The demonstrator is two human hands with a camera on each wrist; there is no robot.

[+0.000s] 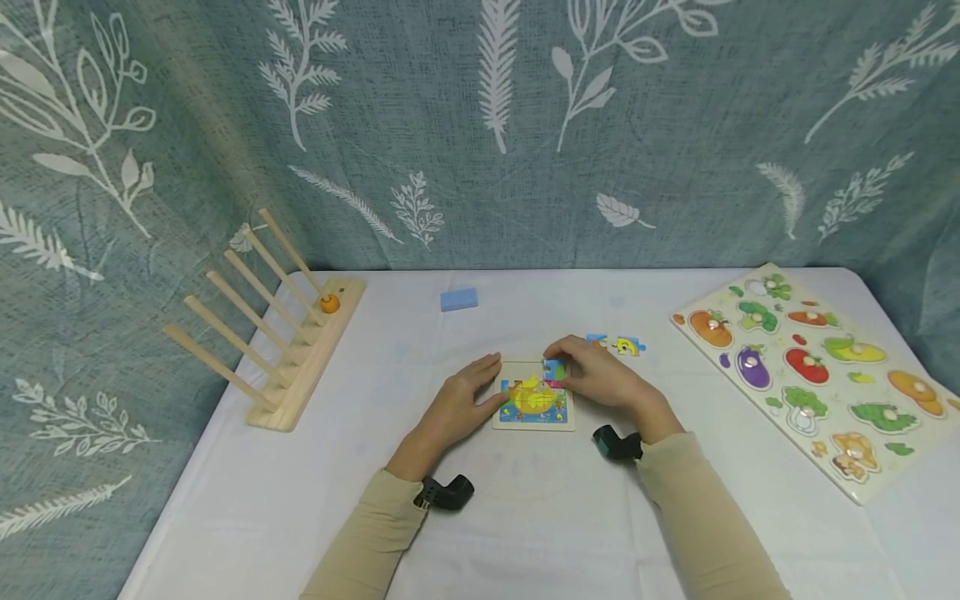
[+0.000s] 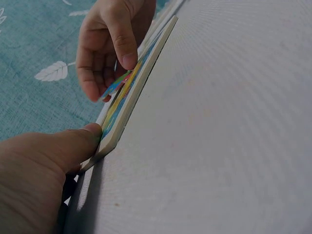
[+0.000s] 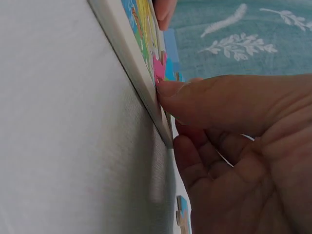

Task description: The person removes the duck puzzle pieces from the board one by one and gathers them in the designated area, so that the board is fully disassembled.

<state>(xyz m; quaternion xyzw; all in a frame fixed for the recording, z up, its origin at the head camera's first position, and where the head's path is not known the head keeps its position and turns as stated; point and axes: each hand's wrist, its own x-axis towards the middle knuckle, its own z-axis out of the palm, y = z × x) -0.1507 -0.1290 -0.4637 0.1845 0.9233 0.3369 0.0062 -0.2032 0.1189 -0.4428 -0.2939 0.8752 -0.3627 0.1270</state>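
A small jigsaw puzzle board (image 1: pixel 517 426) with a pale wooden rim lies on the white cloth, a yellow duck picture filling much of it. My left hand (image 1: pixel 459 407) grips its left edge, thumb over the rim and fingers along the side. Between thumb and fingertips, my right hand (image 1: pixel 606 382) pinches a blue, green and pink puzzle piece (image 1: pixel 554 370) at the board's upper right corner. In the left wrist view that piece (image 2: pixel 115 87) is tilted over the board. Loose pieces (image 1: pixel 628 346) lie just beyond the right hand, partly hidden by it.
On the left stands a wooden peg rack (image 1: pixel 311 367) with slanting pegs and an orange bead (image 1: pixel 329 304) at its far end. A blue block (image 1: pixel 459 299) lies toward the back. To the right is a large vegetable knob-puzzle board (image 1: pixel 816 408). A patterned curtain (image 1: pixel 450 125) hangs behind.
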